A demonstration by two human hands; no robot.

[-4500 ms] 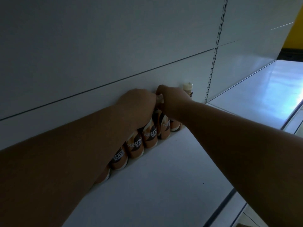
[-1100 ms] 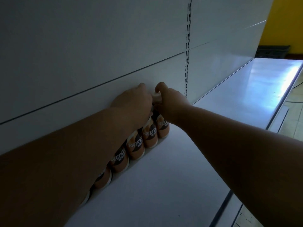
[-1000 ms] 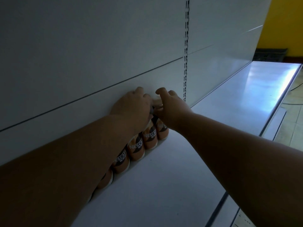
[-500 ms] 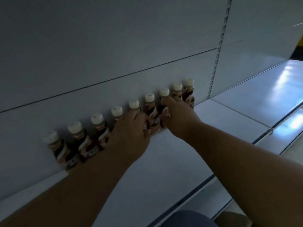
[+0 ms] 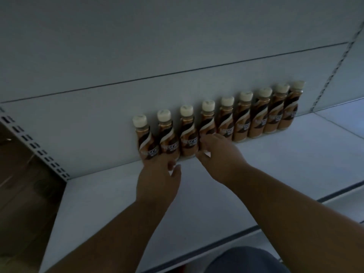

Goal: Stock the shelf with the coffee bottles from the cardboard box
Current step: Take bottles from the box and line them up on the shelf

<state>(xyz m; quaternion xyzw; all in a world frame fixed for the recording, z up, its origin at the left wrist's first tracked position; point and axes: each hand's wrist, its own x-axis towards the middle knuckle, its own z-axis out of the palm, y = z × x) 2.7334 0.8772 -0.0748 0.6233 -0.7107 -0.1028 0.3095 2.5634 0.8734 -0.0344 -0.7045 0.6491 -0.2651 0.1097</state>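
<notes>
A dim view looks down at a white store shelf (image 5: 216, 203). Nine coffee bottles (image 5: 226, 120) stand upright in a single row along the back panel (image 5: 177, 46) of the shelf, side by side and touching or nearly so, each with a pale cap and a brown label.

Two bare hands reach toward the left end of that row. The left hand (image 5: 157, 174) sits at the foot of the first two bottles from the left, fingers extended toward their bases; it seems to be touching them rather than wrapping round one, though blur makes this uncertain. The right hand (image 5: 216, 152) is at the base of the fourth bottle from the left, fingers loosely extended against it, not clearly gripping. Neither hand carries a bottle.

The step in hand looks like straightening and pushing the row flush against the back panel. The next move probably calls for fetching more bottles and beginning a second row in front of the first, since the shelf in front of the row is bare.

The cardboard box is not clearly in view. Left of the row, beyond the slotted upright (image 5: 37, 144), lies a dark brownish area too dim to identify, so its contents cannot be told.
</notes>
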